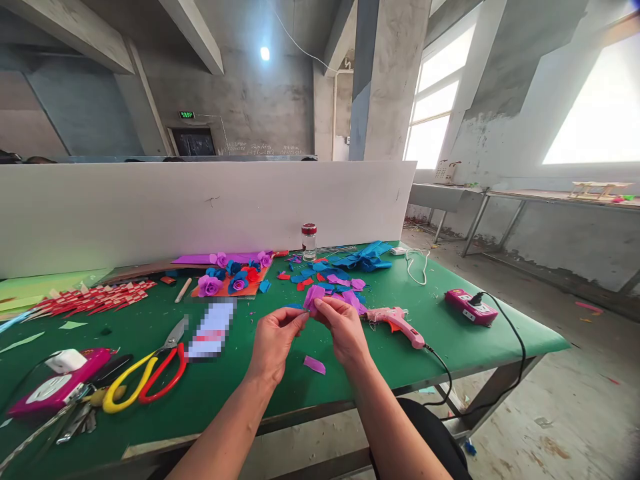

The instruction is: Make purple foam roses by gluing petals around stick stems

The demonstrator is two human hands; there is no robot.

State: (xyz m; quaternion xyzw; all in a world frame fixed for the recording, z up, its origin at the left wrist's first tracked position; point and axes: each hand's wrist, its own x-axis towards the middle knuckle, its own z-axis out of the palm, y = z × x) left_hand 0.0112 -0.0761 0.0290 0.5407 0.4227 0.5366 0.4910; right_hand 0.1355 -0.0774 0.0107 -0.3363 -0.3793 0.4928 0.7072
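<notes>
My left hand (pixel 277 338) and my right hand (pixel 343 328) meet above the green table (pixel 225 393), fingers pinched together on a small purple foam piece (pixel 314 297). Something blue shows at my left fingertips. Another purple scrap (pixel 315 365) lies on the table below my right wrist. A pile of blue, purple and red foam cut-outs (pixel 330 277) lies just beyond my hands. A pink glue gun (pixel 397 321) rests to the right of my right hand.
Yellow and red scissors (pixel 145 377) lie at the left, beside a pink power strip (pixel 55 385). Finished foam roses (pixel 225 277) sit near a white partition (pixel 200 207). A small jar (pixel 309 241), a second pink power strip (pixel 471 307) and its black cable (pixel 510 340) stand on the right.
</notes>
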